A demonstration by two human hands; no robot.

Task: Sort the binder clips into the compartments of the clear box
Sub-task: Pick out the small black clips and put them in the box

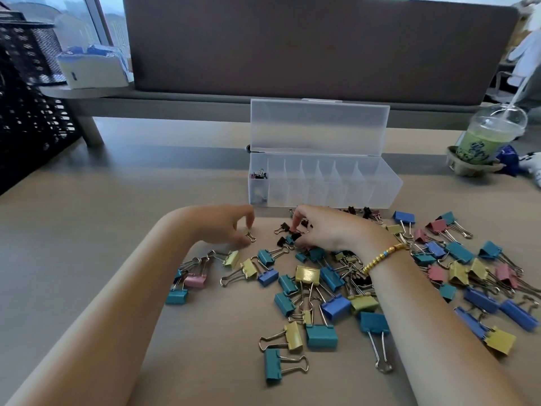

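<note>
— We open on a tan desk backed by a brown partition. Where does the sorting stand?

— We see the clear box at the middle of the desk, its lid tipped upright behind it. A few small dark clips sit in the leftmost compartment; we can make out nothing in the others.

— And the binder clips themselves?

— We find them scattered loose in front of the box, teal, blue, yellow, pink and black, spreading toward the right edge of the desk. The small black ones lie nearest the box.

— What are the hands doing?

— We see the left hand with fingers curled down, thumb and forefinger pinching a tiny clip by its wire handle against the desk. The right hand, a gold bead bracelet on its wrist, is curled over the small black clips, fingertips pinched down among them. Whether it has one gripped we cannot tell.

— Anything around the edges?

— We note a green iced drink with a domed lid and straw at the far right, a black mesh basket at the left, and a tissue box on a raised shelf.
</note>
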